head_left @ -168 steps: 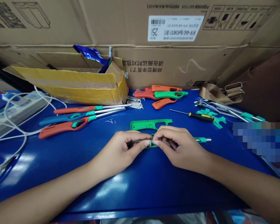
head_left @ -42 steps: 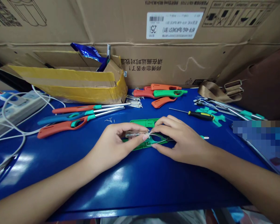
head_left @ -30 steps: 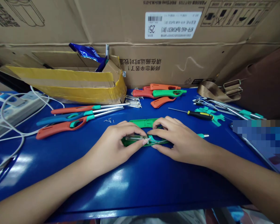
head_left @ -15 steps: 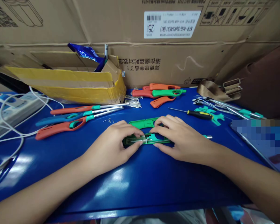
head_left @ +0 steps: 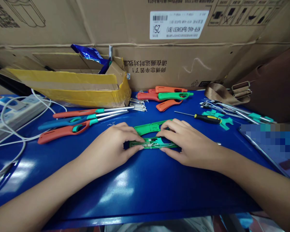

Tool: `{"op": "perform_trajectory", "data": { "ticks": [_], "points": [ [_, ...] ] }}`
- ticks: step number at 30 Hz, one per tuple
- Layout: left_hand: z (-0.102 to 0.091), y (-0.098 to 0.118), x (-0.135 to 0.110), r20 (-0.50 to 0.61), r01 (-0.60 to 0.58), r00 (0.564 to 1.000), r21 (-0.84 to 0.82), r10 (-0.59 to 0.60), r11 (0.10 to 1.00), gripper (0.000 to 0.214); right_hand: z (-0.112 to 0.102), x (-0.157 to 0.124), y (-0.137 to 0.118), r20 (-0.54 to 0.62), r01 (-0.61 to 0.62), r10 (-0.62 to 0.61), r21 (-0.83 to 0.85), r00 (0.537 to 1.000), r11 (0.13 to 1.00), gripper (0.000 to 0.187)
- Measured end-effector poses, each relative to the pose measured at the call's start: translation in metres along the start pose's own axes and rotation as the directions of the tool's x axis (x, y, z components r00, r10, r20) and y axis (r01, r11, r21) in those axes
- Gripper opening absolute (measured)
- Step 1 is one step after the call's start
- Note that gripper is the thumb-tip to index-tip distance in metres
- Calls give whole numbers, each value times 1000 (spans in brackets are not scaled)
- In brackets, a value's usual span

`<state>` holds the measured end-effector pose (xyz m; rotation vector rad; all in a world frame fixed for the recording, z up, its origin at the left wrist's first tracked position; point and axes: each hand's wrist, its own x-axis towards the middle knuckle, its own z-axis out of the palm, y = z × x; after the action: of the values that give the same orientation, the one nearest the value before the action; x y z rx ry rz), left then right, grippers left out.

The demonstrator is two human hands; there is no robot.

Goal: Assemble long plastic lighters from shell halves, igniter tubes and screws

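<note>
In the head view, an open green lighter shell half (head_left: 148, 147) lies across the middle of the blue table. A clear fuel tank (head_left: 137, 143) sits in its left part, and a teal trigger (head_left: 159, 141) and a thin white tube are in its right part. My left hand (head_left: 113, 141) is closed round the left end, thumb in front and fingers behind. With thumb and fingers, my right hand (head_left: 187, 138) grips the right end and partly hides it. Just behind lies the other green shell half (head_left: 146, 129), its inner side up, touched by my right fingers.
Assembled lighters (head_left: 67, 133) lie at left near small screws (head_left: 112, 123). Clear tanks (head_left: 138, 105) and coloured shells (head_left: 170, 105) are at the back. A screwdriver (head_left: 207, 118), teal triggers (head_left: 226, 121) and metal tubes (head_left: 241, 112) lie right. A yellow-taped box (head_left: 87, 95) and power strip (head_left: 16, 112) stand left.
My left fingertips have slid left along the shell half, uncovering more of the tank's right end. My right hand stays almost in place on the right end.
</note>
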<state>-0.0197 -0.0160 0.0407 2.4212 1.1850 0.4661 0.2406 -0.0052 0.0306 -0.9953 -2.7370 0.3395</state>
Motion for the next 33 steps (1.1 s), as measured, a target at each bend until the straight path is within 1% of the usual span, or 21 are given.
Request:
{"op": "perform_trajectory", "data": {
  "ticks": [6, 11, 14, 18, 23, 27, 33],
  "points": [
    [1, 1, 0, 8, 27, 1000, -51, -27, 998, 18, 0, -1, 0, -16, 7, -7, 0, 1000, 1000, 24],
    [0, 1, 0, 5, 16, 1000, -67, -16, 998, 17, -1, 0, 1, -15, 17, -17, 11, 1000, 1000, 25],
    [0, -1, 0, 18, 15, 1000, -79, -14, 997, 15, -1, 0, 1, -11, 6, -6, 12, 1000, 1000, 25],
    [1, -1, 1, 5, 7, 1000, -96, -6, 995, 14, 0, 0, 1, -11, -6, 6, -7, 1000, 1000, 24],
    [2, 0, 2, 5, 30, 1000, -143, -30, 989, 15, 2, 0, 0, -15, -9, 9, -1, 1000, 1000, 23],
    [3, 0, 1, 0, 8, 1000, -126, -8, 992, 15, 3, 0, -1, -14, -19, 19, 10, 1000, 1000, 23],
    [-2, 2, -1, 7, 6, 1000, -91, -6, 996, 19, 2, 0, -1, -73, 20, -18, 24, 997, 1000, 21]
  ]
}}
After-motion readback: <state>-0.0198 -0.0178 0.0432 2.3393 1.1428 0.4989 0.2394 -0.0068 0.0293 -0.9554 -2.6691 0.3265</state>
